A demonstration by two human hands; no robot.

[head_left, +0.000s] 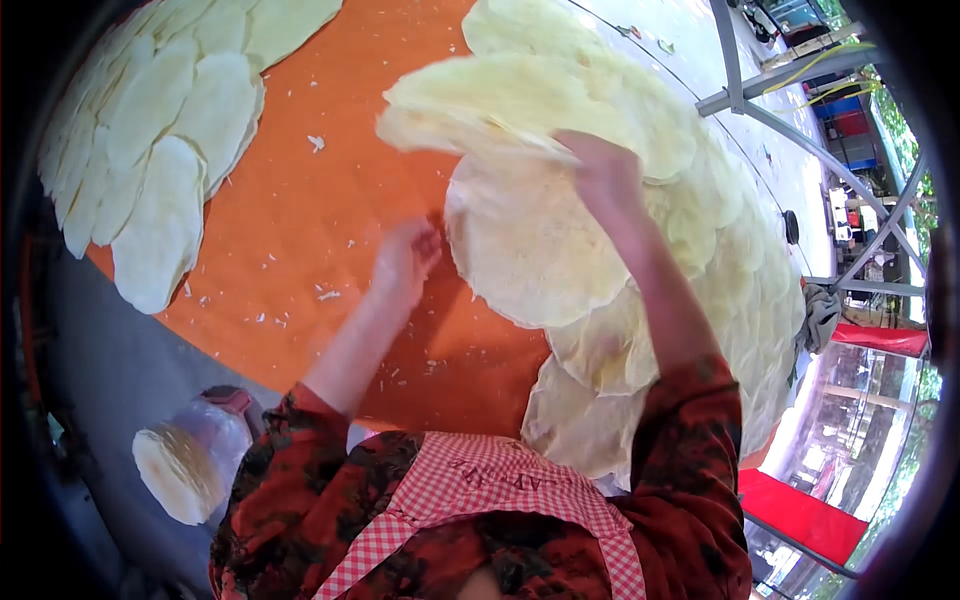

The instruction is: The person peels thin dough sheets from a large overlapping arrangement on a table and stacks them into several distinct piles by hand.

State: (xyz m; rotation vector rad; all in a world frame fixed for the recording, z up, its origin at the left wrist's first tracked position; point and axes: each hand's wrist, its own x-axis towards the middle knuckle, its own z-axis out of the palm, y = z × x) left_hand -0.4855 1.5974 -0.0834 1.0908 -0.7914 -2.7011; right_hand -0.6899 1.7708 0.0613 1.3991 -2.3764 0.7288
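My right hand [605,180] grips the edge of a thin, pale round flatbread [470,105], which is tilted up and blurred by motion. Beneath it, another round flatbread [535,250] lies flat on top of overlapping ones. My left hand [405,260] hovers over the orange surface [320,200], just left of that flatbread's edge. Its fingers are curled in, slightly blurred, and nothing shows in them. Many more flatbreads [720,300] spread in overlapping layers along the right side.
A second overlapping pile of flatbreads [165,200] covers the far left of the orange surface. White crumbs [328,295] are scattered between the piles. Low at the left, a clear plastic bag [222,430] holds a stack of round flatbreads [180,475]. Metal frame bars [800,135] stand at the right.
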